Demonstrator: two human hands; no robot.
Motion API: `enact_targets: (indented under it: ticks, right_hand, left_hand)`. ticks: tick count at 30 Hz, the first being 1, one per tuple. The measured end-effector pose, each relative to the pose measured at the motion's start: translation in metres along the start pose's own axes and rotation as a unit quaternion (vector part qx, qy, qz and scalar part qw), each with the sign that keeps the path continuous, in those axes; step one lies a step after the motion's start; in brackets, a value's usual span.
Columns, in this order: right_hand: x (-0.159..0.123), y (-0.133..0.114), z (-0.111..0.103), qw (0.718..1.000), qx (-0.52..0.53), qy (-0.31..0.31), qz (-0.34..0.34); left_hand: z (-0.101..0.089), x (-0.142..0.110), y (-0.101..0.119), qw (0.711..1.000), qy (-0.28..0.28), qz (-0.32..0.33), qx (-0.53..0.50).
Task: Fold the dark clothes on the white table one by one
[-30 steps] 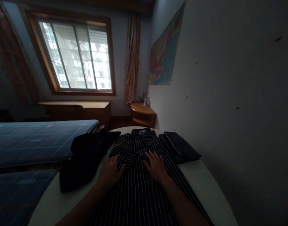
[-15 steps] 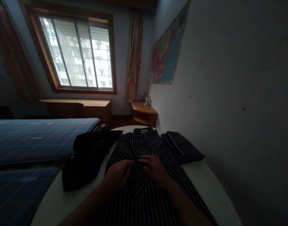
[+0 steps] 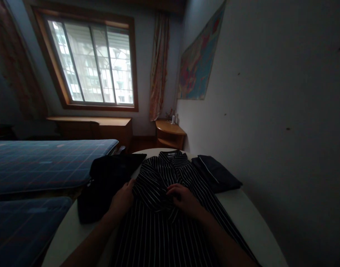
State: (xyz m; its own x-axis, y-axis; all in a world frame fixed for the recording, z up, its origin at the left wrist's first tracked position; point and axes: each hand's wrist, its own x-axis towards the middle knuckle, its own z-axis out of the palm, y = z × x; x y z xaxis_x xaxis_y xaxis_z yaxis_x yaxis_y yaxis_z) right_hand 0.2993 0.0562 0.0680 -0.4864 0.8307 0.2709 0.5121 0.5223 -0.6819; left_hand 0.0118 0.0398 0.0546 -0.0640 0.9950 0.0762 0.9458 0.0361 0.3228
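Note:
A dark shirt with thin white stripes (image 3: 159, 222) lies spread on a white round table (image 3: 242, 218), collar toward the far edge. My left hand (image 3: 121, 200) is at the shirt's left edge, its fingers curled round a fold of the striped cloth. My right hand (image 3: 182, 198) rests on the shirt's middle, fingers bent and pressing on the cloth. The light is dim.
A black garment (image 3: 103, 185) is heaped on the table's left. A folded dark garment with a light trim (image 3: 217, 174) lies at the right. A blue checked bed (image 3: 42, 163) is at the left, a window (image 3: 92, 63), wooden desk and corner shelf (image 3: 170, 133) beyond.
Both hands came together at the shirt's middle, then my left hand moved out to the shirt's left edge and took hold of a fold. My right hand stayed near the middle.

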Motion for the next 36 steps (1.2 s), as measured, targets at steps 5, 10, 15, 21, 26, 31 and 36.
enact_targets:
  ticks: [5, 10, 15, 21, 26, 31, 36]
  right_hand:
    - [0.005, 0.001, -0.026, 0.994, -0.066, 0.040, 0.082]
    - [0.026, -0.003, -0.029, 0.959, -0.240, 0.002, 0.152]
    - [0.078, -0.013, -0.015, 0.966, -0.224, 0.002, 0.130]
    - [0.142, -0.016, 0.021, 0.975, -0.198, -0.010, 0.099]
    - [0.182, -0.014, 0.050, 0.973, -0.211, -0.023, 0.090]
    - [0.204, -0.004, 0.073, 0.968, -0.215, -0.019, 0.127]
    - [0.219, 0.003, 0.087, 0.974, -0.162, -0.014, 0.158]
  left_hand:
    - [-0.005, 0.000, 0.002, 1.000, 0.009, 0.010, 0.020]
    - [-0.007, -0.001, 0.013, 1.000, 0.013, -0.005, 0.027]
    - [-0.001, -0.001, 0.018, 0.999, 0.036, 0.011, 0.023]
    - [0.006, -0.002, 0.017, 0.998, 0.028, 0.034, 0.039]
    - [0.005, -0.002, 0.021, 0.999, 0.017, 0.022, 0.024]
    - [0.007, -0.002, 0.022, 1.000, 0.011, 0.012, 0.015]
    - [0.014, -0.002, 0.016, 1.000, 0.025, 0.008, -0.001]
